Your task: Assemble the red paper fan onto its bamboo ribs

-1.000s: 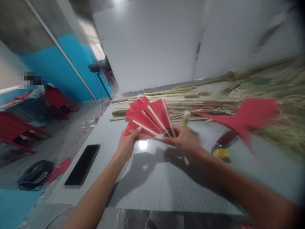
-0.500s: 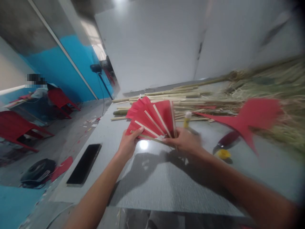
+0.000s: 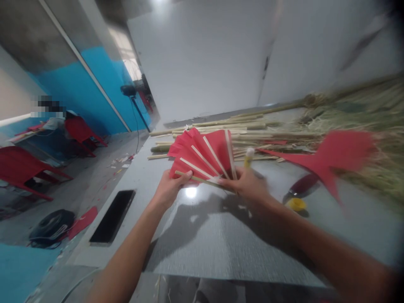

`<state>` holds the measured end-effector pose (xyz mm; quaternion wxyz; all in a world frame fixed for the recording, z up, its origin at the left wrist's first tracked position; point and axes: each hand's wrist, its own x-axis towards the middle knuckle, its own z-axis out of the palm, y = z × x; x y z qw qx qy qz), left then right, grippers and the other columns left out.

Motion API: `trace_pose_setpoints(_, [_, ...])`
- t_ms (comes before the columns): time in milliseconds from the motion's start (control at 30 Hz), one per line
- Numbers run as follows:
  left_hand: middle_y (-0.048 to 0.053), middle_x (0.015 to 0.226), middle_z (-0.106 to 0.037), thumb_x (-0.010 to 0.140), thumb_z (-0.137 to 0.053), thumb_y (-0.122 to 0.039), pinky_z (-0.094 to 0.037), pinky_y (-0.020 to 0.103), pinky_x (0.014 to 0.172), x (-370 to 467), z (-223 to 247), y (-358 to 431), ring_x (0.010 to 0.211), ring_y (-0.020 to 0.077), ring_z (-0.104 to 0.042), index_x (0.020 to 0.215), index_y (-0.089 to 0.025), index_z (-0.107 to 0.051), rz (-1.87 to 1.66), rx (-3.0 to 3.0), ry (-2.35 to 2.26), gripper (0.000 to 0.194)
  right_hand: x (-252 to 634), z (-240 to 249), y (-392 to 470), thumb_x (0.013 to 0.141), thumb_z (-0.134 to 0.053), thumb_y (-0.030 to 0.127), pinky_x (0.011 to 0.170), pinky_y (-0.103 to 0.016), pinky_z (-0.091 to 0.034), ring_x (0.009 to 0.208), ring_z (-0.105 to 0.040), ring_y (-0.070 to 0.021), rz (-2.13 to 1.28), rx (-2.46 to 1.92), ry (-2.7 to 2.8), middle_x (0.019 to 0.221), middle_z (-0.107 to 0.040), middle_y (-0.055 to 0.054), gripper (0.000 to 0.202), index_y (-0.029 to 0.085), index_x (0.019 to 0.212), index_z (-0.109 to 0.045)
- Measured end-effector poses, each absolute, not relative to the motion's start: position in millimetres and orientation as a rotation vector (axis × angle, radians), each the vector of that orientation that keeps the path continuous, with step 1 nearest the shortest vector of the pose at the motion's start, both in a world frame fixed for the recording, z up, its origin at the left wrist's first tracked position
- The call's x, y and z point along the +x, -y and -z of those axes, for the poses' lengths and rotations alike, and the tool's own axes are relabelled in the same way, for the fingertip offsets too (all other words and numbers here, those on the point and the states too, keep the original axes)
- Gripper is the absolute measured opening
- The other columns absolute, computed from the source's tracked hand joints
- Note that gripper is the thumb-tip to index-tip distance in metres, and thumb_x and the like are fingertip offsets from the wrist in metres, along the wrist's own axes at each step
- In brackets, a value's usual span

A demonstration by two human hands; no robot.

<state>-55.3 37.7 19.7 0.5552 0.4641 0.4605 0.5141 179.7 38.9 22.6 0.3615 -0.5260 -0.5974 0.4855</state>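
A red paper hand fan [image 3: 202,155] with several pale bamboo ribs is spread out above the table, held between my two hands. My left hand [image 3: 170,185] pinches its lower left edge, thumb over the outermost rib. At the base, where the ribs meet, my right hand [image 3: 249,183] is closed on the fan, its fingers partly hidden. Just behind the right hand stands a glue bottle [image 3: 249,156] with a yellow label. Right of it lie a dark red object [image 3: 303,185], perhaps a handle, and a small yellow cap [image 3: 297,204].
Bamboo sticks [image 3: 252,126] lie along the back of the grey table [image 3: 195,244]. Cut red paper [image 3: 341,151] and plant fibres [image 3: 372,113] are at the right, a phone [image 3: 112,216] at the left. Beyond are a bag [image 3: 52,227], red chairs [image 3: 85,130] and a seated person [image 3: 55,122].
The fan looks slightly more spread at its left edge, where the outermost rib now shows more clearly under my left thumb. Both hands keep hold, and the view has shifted a little.
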Motion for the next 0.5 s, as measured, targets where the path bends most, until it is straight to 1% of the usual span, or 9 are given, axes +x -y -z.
trace_pose_setpoints(100, [0.013, 0.086, -0.078, 0.069, -0.088, -0.033, -0.064, 0.042, 0.075, -56.1, -21.2, -37.0, 0.078, 0.028, -0.076, 0.095, -0.01, -0.077, -1.167, 1.109, -1.116, 0.037, 181.6, -19.7, -40.6, 0.079, -0.073, 0.038, 0.064, -0.033, -0.051, 0.075, -0.067, -0.0233, -1.24, -1.35, 1.523, 0.083, -0.074, -0.007, 0.023, 0.021, 0.094, -0.074])
trace_pose_setpoints(200, [0.013, 0.081, -0.078, 0.07, -0.086, -0.034, -0.064, 0.042, 0.074, -57.4, -20.3, -37.0, 0.076, 0.0286, -0.076, 0.091, -0.01, -0.077, -1.141, 1.133, -1.13, 0.033, 182.5, -17.7, -42.1, 0.079, -0.074, 0.037, 0.065, -0.033, -0.051, 0.076, -0.067, -0.0227, -1.251, -1.327, 1.524, 0.086, -0.075, -0.007, 0.023, 0.02, 0.096, -0.074])
trace_pose_setpoints(400, [0.014, 0.08, -0.078, 0.071, -0.086, -0.032, -0.063, 0.035, 0.068, -59.9, -15.1, -40.1, 0.073, 0.0272, -0.076, 0.09, -0.009, -0.077, -1.153, 1.205, -1.159, 0.031, 182.8, -15.5, -43.7, 0.078, -0.075, 0.035, 0.063, -0.031, -0.048, 0.073, -0.066, -0.0203, -1.222, -1.324, 1.56, 0.082, -0.074, -0.005, 0.022, 0.02, 0.094, -0.075])
trace_pose_setpoints(500, [0.015, 0.082, -0.079, 0.071, -0.086, -0.031, -0.063, 0.036, 0.07, -58.9, -15.4, -40.2, 0.075, 0.0286, -0.077, 0.09, -0.008, -0.077, -1.15, 1.18, -1.161, 0.03, 182.8, -16.5, -44.1, 0.078, -0.075, 0.035, 0.064, -0.031, -0.048, 0.073, -0.065, -0.0204, -1.221, -1.322, 1.565, 0.082, -0.074, -0.005, 0.023, 0.019, 0.095, -0.075])
